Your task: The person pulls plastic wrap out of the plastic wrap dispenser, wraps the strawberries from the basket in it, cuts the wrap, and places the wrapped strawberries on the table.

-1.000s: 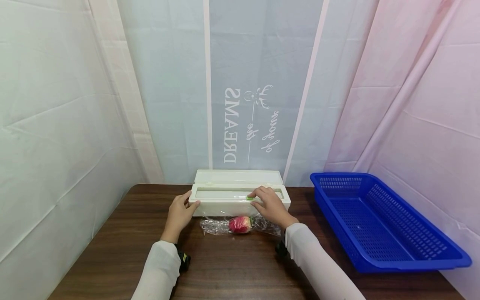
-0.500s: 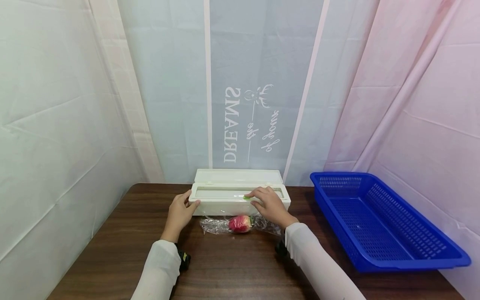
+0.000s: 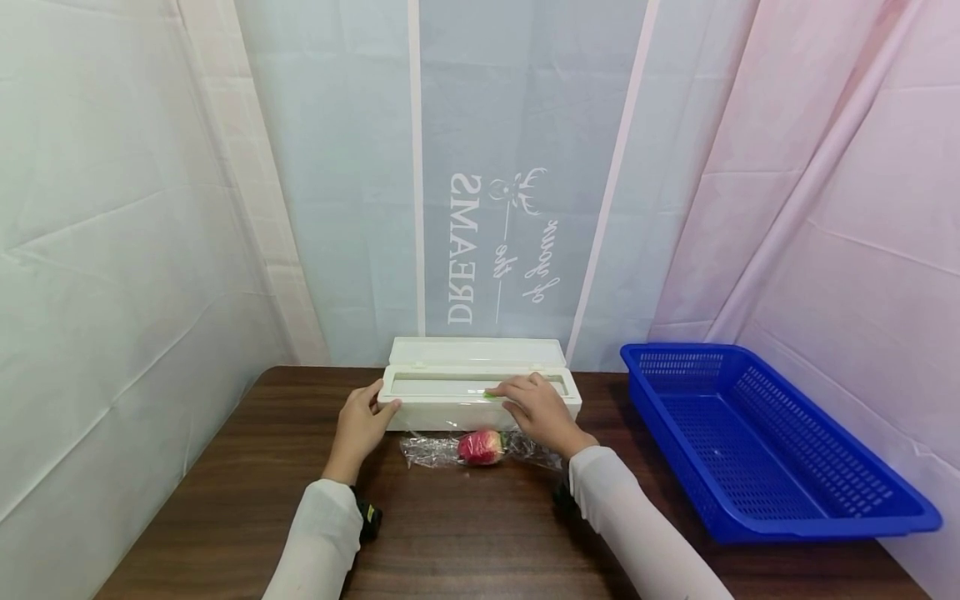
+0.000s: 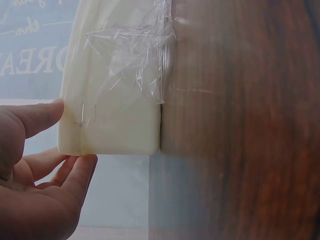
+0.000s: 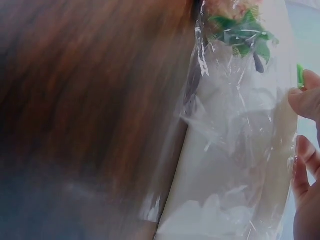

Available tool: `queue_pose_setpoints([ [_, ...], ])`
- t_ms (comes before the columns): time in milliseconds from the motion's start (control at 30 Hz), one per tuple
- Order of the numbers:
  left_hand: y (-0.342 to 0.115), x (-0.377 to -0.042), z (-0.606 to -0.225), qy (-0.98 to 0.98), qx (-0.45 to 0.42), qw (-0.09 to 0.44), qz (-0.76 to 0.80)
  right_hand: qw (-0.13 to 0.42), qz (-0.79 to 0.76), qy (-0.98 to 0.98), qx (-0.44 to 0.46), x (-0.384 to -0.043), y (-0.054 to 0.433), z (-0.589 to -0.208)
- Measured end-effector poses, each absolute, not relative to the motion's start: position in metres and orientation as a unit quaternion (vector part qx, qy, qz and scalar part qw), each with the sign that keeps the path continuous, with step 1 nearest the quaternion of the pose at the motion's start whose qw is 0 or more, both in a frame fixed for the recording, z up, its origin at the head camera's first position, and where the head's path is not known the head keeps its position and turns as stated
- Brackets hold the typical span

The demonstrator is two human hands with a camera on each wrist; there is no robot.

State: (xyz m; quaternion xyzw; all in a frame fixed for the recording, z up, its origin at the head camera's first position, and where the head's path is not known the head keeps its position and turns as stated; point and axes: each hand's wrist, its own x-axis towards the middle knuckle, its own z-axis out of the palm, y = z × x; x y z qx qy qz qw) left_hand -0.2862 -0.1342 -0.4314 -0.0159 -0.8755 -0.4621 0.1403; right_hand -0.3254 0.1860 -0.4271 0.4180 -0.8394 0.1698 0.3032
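A white cling film dispenser point(image 3: 427, 415) lies at the back of the table, its lid point(image 3: 476, 352) raised behind it. My left hand point(image 3: 360, 427) grips the dispenser's left end; in the left wrist view the thumb and fingers point(image 4: 77, 180) hold its corner. On the front rim sits a small green slide cutter point(image 3: 490, 395), which my right hand point(image 3: 547, 412) pinches between thumb and finger. Clear cling film point(image 3: 427, 452) hangs over the dispenser's front onto the table. Wrapped or covered by it is a red strawberry-like fruit point(image 3: 480, 448), whose green leaves point(image 5: 245, 32) show in the right wrist view.
A blue perforated plastic basket point(image 3: 750, 446) stands at the right of the dark wooden table point(image 3: 465, 542). Printed cloth point(image 3: 360, 167) hangs behind the table, with more cloth at both sides.
The green slide cutter has slid slightly left along the dispenser's rim, with my right fingers on it. My left hand, the fruit and the basket stay in place.
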Motion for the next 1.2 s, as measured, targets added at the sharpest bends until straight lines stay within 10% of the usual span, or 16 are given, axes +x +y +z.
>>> queue_pose_setpoints([
  [1200,-0.132,-0.284,-0.430,-0.869,-0.021,0.150,-0.472,0.230,0.259,-0.888,0.301,-0.305,0.150,-0.409],
])
